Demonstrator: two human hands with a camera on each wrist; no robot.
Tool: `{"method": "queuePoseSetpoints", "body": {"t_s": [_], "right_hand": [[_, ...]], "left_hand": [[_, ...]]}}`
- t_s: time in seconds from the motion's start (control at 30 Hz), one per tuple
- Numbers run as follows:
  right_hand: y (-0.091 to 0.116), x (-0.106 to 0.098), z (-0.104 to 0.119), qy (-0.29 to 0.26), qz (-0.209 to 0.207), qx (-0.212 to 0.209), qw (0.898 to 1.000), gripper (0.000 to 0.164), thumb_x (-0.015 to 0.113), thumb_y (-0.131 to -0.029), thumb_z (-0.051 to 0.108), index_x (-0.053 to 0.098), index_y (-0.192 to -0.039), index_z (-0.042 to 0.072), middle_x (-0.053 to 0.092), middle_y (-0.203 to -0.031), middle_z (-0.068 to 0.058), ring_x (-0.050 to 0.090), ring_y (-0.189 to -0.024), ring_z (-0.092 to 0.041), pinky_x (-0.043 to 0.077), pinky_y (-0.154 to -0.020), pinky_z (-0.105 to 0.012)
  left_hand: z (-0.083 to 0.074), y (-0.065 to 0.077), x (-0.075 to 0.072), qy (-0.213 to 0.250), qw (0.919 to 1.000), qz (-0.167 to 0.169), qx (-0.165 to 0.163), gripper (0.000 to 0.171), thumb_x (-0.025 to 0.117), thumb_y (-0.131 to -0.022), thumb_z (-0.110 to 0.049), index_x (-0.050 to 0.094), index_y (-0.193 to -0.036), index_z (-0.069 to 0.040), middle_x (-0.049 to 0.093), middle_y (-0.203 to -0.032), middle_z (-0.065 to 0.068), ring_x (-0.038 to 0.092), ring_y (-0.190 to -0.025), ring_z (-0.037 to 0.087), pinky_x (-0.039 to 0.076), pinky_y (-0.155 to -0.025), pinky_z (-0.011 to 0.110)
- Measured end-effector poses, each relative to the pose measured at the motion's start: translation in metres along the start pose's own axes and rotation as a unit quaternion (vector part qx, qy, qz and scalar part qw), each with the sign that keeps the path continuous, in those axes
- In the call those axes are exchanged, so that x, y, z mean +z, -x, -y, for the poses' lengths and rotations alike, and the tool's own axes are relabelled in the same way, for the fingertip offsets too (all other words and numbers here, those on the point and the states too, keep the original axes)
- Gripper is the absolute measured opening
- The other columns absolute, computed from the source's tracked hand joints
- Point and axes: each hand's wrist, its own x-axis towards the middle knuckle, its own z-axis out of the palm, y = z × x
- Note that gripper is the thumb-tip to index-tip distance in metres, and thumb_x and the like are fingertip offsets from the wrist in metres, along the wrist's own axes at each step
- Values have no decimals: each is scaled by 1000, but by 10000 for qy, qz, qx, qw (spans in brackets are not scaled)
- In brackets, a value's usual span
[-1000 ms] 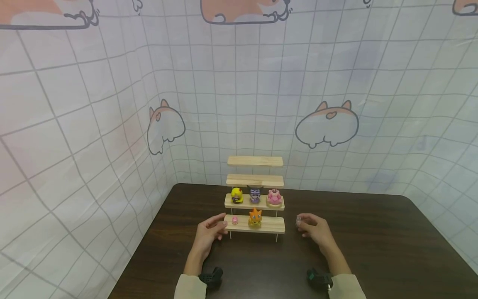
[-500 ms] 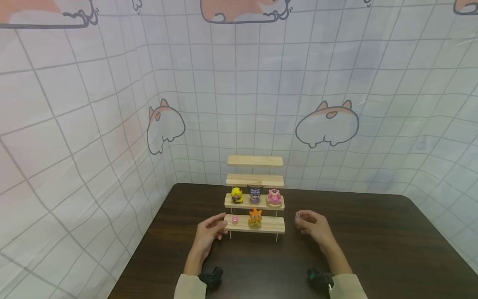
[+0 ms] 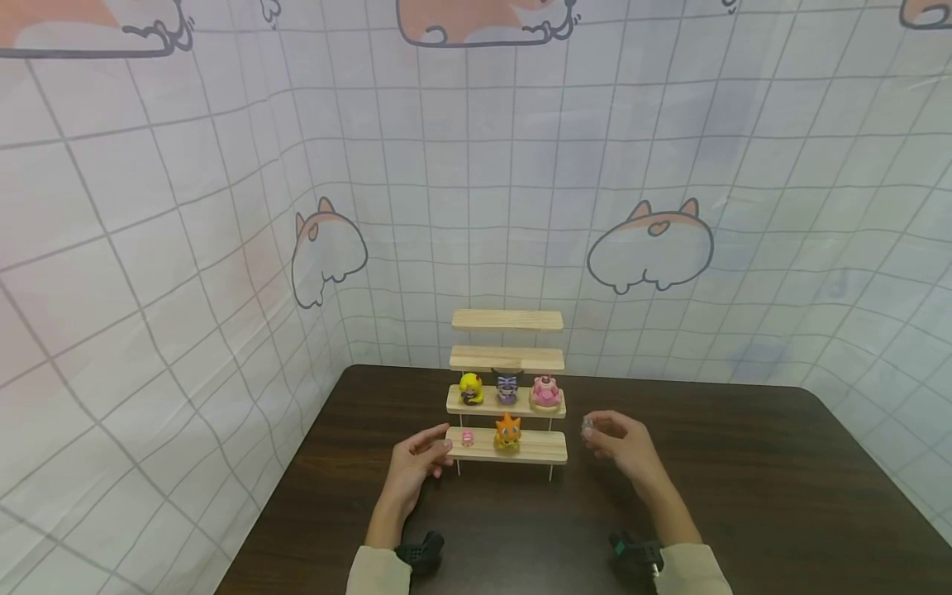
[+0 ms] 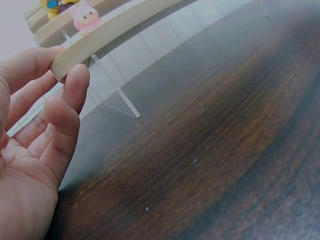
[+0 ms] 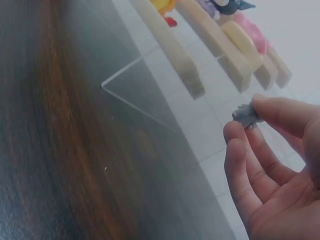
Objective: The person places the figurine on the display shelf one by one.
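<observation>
A stepped wooden display stand (image 3: 546, 447) with clear supports stands on the dark table. My left hand (image 3: 413, 468) pinches the left end of its lowest board, one digit on the board's edge and a finger below it in the left wrist view. Between the thumb and fingers of my right hand (image 3: 626, 449) is a small grey figurine (image 5: 246, 115), held in the air just right of the stand. On the lowest board sit a tiny pink figurine (image 4: 86, 18) at the left and an orange-and-yellow figurine (image 3: 508, 433) in the middle.
The board above carries a yellow-haired figurine (image 3: 472, 389), a purple one with dark ears (image 3: 507, 388) and a pink one (image 3: 546, 392) on a round base. Two bare boards rise behind. Dark wood table (image 3: 744, 479) surrounds the stand, with a grid-patterned curtain (image 3: 521, 165) behind.
My right hand has drifted slightly left and up toward the stand with the grey figurine. The left hand keeps its grip on the board, and the other figurines stay put.
</observation>
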Motion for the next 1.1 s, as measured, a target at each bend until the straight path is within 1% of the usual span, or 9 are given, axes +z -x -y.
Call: {"method": "queuePoseSetpoints", "body": {"t_s": [0.17, 0.3, 0.53, 0.7, 0.9, 1.1], "right_hand": [[2, 2, 6, 11, 65, -206, 9998, 42, 75, -95, 23, 64, -128, 0, 73, -110, -12, 72, -91, -18, 60, -79, -33], [3, 6, 10, 6, 111, -377, 9992, 40, 75, -94, 22, 65, -126, 0, 73, -109, -15, 73, -91, -20, 60, -78, -33], [6, 15, 16, 44, 122, -522, 9986, 34, 76, -94, 21, 68, -122, 3, 73, -109, -15, 74, -89, -20, 61, -80, -42], [7, 20, 20, 16, 144, -586, 9982, 34, 78, -92, 21, 68, -120, 3, 72, -110, -17, 73, -86, -20, 60, -81, -44], [8, 28, 23, 38, 129, -640, 9979, 33, 79, -91, 18, 69, -118, 2, 71, -111, -19, 72, -87, -18, 61, -79, -43], [7, 36, 23, 109, 64, -648, 9978, 31, 80, -89, 15, 71, -117, 4, 71, -111, -17, 68, -90, -19, 61, -75, -38]], "left_hand": [[0, 0, 0, -50, 10000, 25, 33, 43, 76, -93, -16, 67, -134, -3, 75, -89, 1, 71, -71, 13, 49, -56, 21], [-1, 1, 0, -38, 10000, 15, 6, 42, 76, -93, -16, 68, -133, -6, 75, -90, 1, 71, -71, 13, 49, -56, 21], [-1, 1, 0, -47, 10000, 35, 22, 42, 75, -94, -16, 67, -134, -4, 75, -90, 1, 70, -71, 12, 49, -56, 21], [-2, 2, 0, -52, 10000, 6, -6, 44, 76, -93, -15, 66, -135, -4, 75, -90, 1, 70, -71, 12, 49, -56, 21], [-3, 2, 1, -7, 10000, 20, -6, 45, 75, -93, -14, 65, -135, -1, 75, -89, 1, 70, -70, 13, 48, -55, 22], [-4, 2, 1, 31, 10000, 4, -37, 42, 76, -92, -12, 68, -133, -4, 75, -90, 2, 70, -71, 13, 48, -55, 22]]}}
